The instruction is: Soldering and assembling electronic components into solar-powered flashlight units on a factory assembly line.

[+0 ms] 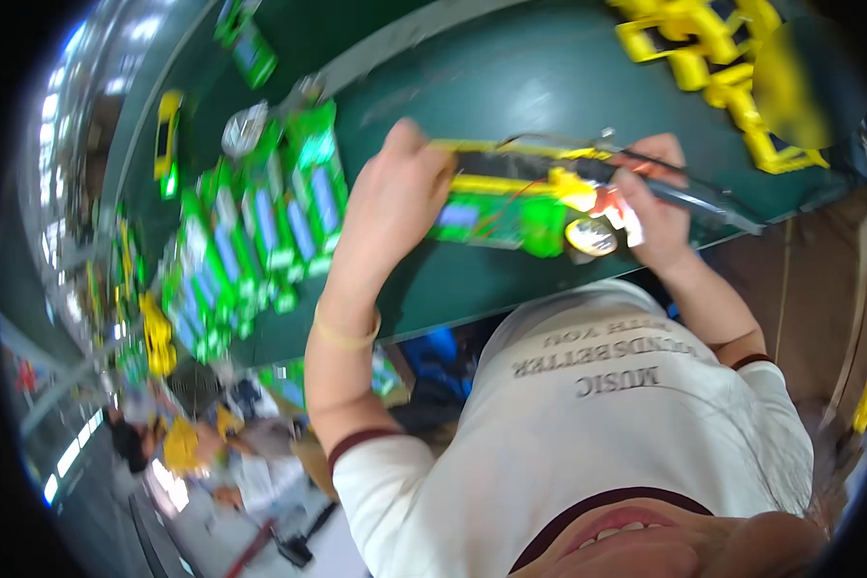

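My left hand (395, 197) is closed round the left end of a yellow frame (501, 183) with a dark panel in it. My right hand (660, 207) is closed at the other end, with a dark rod-shaped tool (679, 196) running between its thumb and fingers; motion blur hides the tool's kind. Below the frame, a green circuit board (504, 228) carries a blue cylinder (459, 215) and thin red wires. A round, shiny lamp reflector (591, 237) sits beside the board, just under my right hand.
Several green boards with blue cylinders (265, 222) crowd the dark green table (530, 96) to the left. Yellow frames (703, 58) pile up at the far right. A yellow-edged piece (167, 135) lies far left. Another person (188, 448) is beyond the table, lower left.
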The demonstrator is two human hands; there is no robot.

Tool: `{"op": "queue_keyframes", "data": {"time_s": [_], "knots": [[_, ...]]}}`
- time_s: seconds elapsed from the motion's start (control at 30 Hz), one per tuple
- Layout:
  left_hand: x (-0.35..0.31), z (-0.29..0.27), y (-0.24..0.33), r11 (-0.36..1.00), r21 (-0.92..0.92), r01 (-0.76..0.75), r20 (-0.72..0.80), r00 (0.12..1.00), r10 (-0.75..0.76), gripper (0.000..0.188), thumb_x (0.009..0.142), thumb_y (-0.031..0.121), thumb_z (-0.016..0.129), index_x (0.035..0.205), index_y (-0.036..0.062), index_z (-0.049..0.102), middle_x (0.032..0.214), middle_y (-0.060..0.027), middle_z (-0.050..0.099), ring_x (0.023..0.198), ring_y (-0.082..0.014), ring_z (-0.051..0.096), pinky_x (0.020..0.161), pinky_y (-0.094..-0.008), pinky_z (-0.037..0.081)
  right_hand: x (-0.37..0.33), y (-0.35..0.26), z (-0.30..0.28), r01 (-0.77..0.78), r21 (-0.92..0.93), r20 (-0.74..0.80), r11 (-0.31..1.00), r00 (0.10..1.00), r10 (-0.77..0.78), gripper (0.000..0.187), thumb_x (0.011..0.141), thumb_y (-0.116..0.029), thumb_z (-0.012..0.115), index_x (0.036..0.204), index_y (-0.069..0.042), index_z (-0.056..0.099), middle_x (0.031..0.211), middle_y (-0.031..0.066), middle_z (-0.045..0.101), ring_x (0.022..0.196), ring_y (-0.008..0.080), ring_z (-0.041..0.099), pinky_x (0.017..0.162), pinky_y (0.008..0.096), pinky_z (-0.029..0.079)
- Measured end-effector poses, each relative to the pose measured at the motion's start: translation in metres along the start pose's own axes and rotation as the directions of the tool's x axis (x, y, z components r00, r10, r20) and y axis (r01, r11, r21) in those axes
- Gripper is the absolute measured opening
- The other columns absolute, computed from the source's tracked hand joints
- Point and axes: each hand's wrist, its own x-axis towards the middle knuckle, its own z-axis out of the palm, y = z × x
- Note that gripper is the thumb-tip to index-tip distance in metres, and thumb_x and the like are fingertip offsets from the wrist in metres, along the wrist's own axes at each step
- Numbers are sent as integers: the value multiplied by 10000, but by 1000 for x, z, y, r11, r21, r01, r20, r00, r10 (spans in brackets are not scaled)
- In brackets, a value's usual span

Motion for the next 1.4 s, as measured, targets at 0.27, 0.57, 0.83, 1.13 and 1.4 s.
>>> {"op": "queue_keyframes", "data": {"time_s": [0.27, 0.57, 0.83, 1.13, 1.4], "knots": [[-1, 1, 11, 997, 10, 77, 27, 997, -77, 53, 701, 40, 608, 746, 19, 587, 763, -125, 467, 621, -290, 536, 545, -369, 449, 29, -16, -88, 431, 95, -382, 897, 848, -367, 341, 910, -323, 383, 1127, -72, 306, 950, 153, 495, 761, 332, 583, 479, 304, 468], [0, 2, 10, 995, 15, 98, 13, 995, -98, 74, 691, 36, 619, 761, 18, 602, 761, -113, 470, 622, -265, 527, 552, -347, 445, 63, -30, -147, 331, 44, -510, 943, 819, -263, 399, 895, -374, 427, 1140, -82, 310, 1118, 180, 464, 1039, 307, 527, 794, 413, 506], [-2, 2, 11, 995, 27, 95, -5, 995, -95, 65, 693, 29, 612, 757, 19, 605, 762, -111, 474, 619, -259, 526, 546, -342, 443, 65, -42, -173, 532, -238, -515, 813, 641, -570, 449, 889, -451, 353, 1140, -84, 287, 1092, 178, 477, 1014, 287, 539, 718, 406, 541], [-3, 4, 9, 997, 8, 74, -16, 997, -74, 66, 694, 27, 610, 759, 17, 602, 760, -110, 472, 617, -257, 523, 553, -343, 440, 69, -16, -185, 376, -53, -635, 925, 702, -322, 443, 901, -428, 373, 1144, -69, 281, 996, 223, 511, 926, 315, 579, 790, 396, 502], [-6, 3, 6, 996, 2, 91, -7, 996, -91, 66, 699, 40, 616, 763, 27, 607, 762, -107, 474, 624, -252, 526, 562, -335, 442, 12, -12, -162, 649, -226, -488, 727, 570, -661, 469, 887, -472, 343, 1157, -103, 238, 988, 231, 543, 876, 337, 591, 812, 446, 462]]}}
